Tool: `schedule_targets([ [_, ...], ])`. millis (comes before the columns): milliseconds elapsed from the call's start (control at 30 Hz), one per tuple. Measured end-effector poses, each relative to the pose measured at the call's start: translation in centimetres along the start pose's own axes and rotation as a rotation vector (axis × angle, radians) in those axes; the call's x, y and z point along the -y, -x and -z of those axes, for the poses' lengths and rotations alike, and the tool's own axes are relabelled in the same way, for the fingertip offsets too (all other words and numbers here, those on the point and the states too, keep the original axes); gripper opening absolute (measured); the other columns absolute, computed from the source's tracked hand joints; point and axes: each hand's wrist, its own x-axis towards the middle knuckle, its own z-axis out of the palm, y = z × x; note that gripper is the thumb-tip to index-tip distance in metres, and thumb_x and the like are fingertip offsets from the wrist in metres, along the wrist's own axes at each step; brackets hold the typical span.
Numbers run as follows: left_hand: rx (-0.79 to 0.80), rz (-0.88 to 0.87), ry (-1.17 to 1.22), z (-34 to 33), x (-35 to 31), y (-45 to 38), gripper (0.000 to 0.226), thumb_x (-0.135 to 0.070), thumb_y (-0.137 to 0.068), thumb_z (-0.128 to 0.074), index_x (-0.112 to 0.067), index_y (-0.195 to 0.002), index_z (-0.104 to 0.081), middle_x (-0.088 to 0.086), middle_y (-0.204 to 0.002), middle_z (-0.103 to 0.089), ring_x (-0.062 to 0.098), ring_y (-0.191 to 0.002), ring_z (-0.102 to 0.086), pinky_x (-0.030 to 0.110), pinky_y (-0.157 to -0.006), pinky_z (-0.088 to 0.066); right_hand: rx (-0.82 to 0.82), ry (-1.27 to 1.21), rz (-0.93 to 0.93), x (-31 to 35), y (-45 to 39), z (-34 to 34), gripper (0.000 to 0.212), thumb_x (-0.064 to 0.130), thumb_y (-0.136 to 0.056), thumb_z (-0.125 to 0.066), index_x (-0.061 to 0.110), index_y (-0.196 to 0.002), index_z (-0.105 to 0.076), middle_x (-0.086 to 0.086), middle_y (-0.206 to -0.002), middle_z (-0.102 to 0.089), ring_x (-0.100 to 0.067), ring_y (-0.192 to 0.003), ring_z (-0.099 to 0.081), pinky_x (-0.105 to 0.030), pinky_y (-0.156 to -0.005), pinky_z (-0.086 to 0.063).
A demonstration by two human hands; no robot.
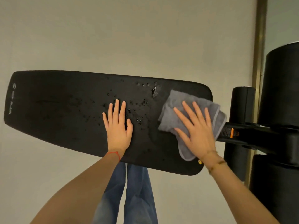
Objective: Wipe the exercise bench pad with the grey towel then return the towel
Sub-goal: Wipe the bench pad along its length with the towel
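grey towel (191, 110) partly under right hand (199, 131), roller pads (281, 88) cropped right

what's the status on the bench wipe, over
Right hand flat on grey towel at pad's right end. Left hand flat on bare pad. Droplets between the hands unwiped. Nothing blocking.

My only view is the head camera, looking steeply down from close above the bench pad (80, 110). The pad runs from nine to three o'clock.
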Motion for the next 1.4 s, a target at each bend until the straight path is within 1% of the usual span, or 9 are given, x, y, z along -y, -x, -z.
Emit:
schedule_targets([
  [133, 0.008, -0.008, -0.002, 0.0, 0.1, -0.1, 0.06, -0.031, -0.098, -0.028, -0.027, -0.156, -0.013, -0.003, -0.165, -0.007, 0.018, -0.153, 0.002, 0.053, -0.123, -0.003, -0.085, -0.066, -0.143, -1.3, -9.2, 1.5, 0.058, 0.057, -0.096, -0.031, 0.034, -0.15, -0.024, 0.003, -0.158, -0.024, -0.025, -0.148, -0.012, -0.051, -0.119, -0.004],
  [300, 0.005, 0.011, 0.031, 0.7, -1.1, -0.4, 0.057, -0.03, -0.1, -0.032, -0.021, -0.155, -0.018, -0.001, -0.164, -0.011, 0.017, -0.153, 0.0, 0.053, -0.122, -0.005, -0.052, -0.052, -0.113, -0.1, -2.5, 0.9, 0.064, 0.057, -0.096, -0.034, 0.031, -0.152, -0.017, -0.001, -0.161, -0.014, -0.027, -0.149, -0.004, -0.054, -0.119, -0.004],
  [433, -0.031, -0.154, 0.023, 1.4, -4.1, -2.7, 0.056, -0.027, -0.1, -0.037, -0.016, -0.153, -0.023, 0.003, -0.163, -0.017, 0.018, -0.153, -0.006, 0.05, -0.123, -0.006, -0.052, -0.172, -0.138, -1.7, -3.4, 1.6, 0.067, 0.06, -0.093, -0.036, 0.032, -0.151, -0.019, 0.0, -0.16, -0.015, -0.025, -0.149, -0.005, -0.051, -0.119, -0.003],
  [533, -0.04, -0.096, 0.023, 0.9, -5.6, -5.0, 0.057, -0.03, -0.099, -0.035, -0.016, -0.153, -0.024, 0.003, -0.162, -0.019, 0.019, -0.152, -0.008, 0.048, -0.124, -0.006, -0.014, -0.152, -0.14, -3.1, -10.2, 3.0, 0.066, 0.067, -0.088, -0.037, 0.034, -0.145, -0.034, 0.001, -0.148, -0.041, -0.026, -0.139, -0.033, -0.048, -0.112, -0.021],
  [600, -0.04, -0.077, 0.017, 0.3, -5.8, -5.4, 0.056, -0.03, -0.099, -0.035, -0.016, -0.152, -0.026, 0.003, -0.161, -0.02, 0.02, -0.152, -0.01, 0.049, -0.123, -0.008, 0.155, -0.198, -0.061, -2.2, -15.7, 3.3, 0.065, 0.072, -0.084, -0.039, 0.035, -0.137, -0.043, 0.003, -0.132, -0.057, -0.027, -0.12, -0.052, -0.045, -0.097, -0.035],
  [700, -0.065, -0.089, 0.007, -0.4, -5.5, -5.5, 0.053, -0.029, -0.099, -0.037, -0.012, -0.149, -0.033, 0.006, -0.159, -0.026, 0.021, -0.151, -0.015, 0.05, -0.122, -0.01, 0.321, -0.253, 0.101, 1.6, -20.8, 1.9, 0.06, 0.069, -0.084, -0.046, 0.035, -0.132, -0.045, 0.0, -0.124, -0.061, -0.027, -0.112, -0.057, -0.042, -0.089, -0.04],
  [933, -0.073, -0.076, 0.036, -0.1, -5.9, -5.7, 0.058, -0.029, -0.095, -0.039, -0.015, -0.151, -0.031, 0.002, -0.159, -0.026, 0.02, -0.151, -0.014, 0.051, -0.122, -0.009, 0.095, -0.376, 0.064, -7.1, -13.7, 3.9, 0.065, 0.072, -0.082, -0.041, 0.031, -0.132, -0.051, 0.005, -0.124, -0.062, -0.024, -0.109, -0.058, -0.043, -0.093, -0.044],
  [1233, -0.088, -0.088, 0.044, -0.6, -5.5, -5.7, 0.054, -0.03, -0.096, -0.038, -0.007, -0.145, -0.04, 0.01, -0.154, -0.035, 0.025, -0.149, -0.021, 0.056, -0.12, -0.013, 0.514, -0.498, 0.194, 2.4, -24.3, 1.4, 0.052, 0.063, -0.084, -0.054, 0.034, -0.128, -0.052, 0.0, -0.118, -0.066, -0.023, -0.107, -0.06, -0.033, -0.084, -0.046],
  [1400, -0.08, -0.078, 0.047, -0.3, -5.8, -5.6, 0.058, -0.03, -0.095, -0.038, -0.013, -0.15, -0.033, 0.003, -0.159, -0.026, 0.02, -0.151, -0.014, 0.052, -0.122, -0.009, 0.284, -0.519, 0.052, -5.8, -16.3, 4.1, 0.061, 0.069, -0.08, -0.052, 0.035, -0.131, -0.052, 0.003, -0.122, -0.065, -0.02, -0.109, -0.061, -0.04, -0.094, -0.048],
])
